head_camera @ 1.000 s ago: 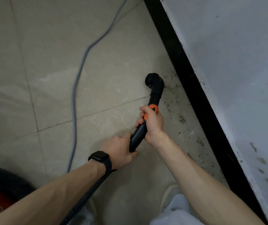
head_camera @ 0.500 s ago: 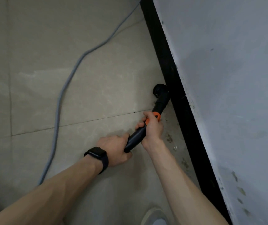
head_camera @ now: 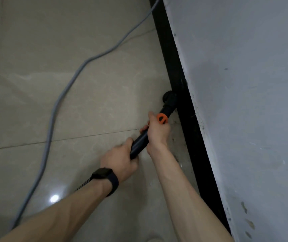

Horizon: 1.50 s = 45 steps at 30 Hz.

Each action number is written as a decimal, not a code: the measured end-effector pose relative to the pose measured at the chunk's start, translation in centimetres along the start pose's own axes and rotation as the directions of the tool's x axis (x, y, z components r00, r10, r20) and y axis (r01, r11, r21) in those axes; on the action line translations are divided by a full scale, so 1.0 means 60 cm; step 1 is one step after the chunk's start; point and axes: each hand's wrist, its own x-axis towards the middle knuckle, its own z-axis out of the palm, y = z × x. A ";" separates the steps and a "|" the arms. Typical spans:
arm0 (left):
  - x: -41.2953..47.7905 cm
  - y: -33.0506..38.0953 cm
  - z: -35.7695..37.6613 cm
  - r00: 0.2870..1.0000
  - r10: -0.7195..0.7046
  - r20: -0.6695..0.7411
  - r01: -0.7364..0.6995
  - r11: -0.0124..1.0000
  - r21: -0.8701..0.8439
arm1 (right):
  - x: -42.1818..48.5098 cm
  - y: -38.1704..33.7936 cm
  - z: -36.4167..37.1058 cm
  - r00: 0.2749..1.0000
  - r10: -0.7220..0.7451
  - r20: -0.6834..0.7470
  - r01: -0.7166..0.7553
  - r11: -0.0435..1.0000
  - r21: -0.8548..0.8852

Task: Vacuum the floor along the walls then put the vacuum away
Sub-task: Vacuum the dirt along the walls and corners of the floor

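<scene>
Brush nozzle [head_camera: 169, 99] is now sitting against the black baseboard [head_camera: 173, 63], off the open tile, with left hand [head_camera: 120, 163] and right hand [head_camera: 157, 132] both gripping the vacuum wand [head_camera: 139, 143]; sweeping slowly, flush to the edge, is looking best.

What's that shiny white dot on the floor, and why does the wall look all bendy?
In the head view, the white dot is glare, a light reflected in the glossy floor tile; the wall and black skirting lean and bend because of the wide-angle lens; the left hand, gripping the vacuum wand, looks slightly soft.
</scene>
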 end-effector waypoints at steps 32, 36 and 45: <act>0.007 -0.045 -0.074 0.983 0.036 0.180 -0.025 0.998 -0.065 | -0.042 -0.001 -0.002 0.967 0.086 0.240 -0.098 0.994 0.038; -0.040 -0.067 -0.075 0.986 0.073 0.150 -0.094 0.986 0.140 | -0.075 0.032 -0.018 0.949 0.127 0.288 -0.174 0.974 0.143; -0.092 -0.098 -0.102 0.987 0.125 0.096 -0.153 0.911 0.383 | -0.131 0.065 -0.014 0.930 0.187 0.315 -0.277 0.923 0.268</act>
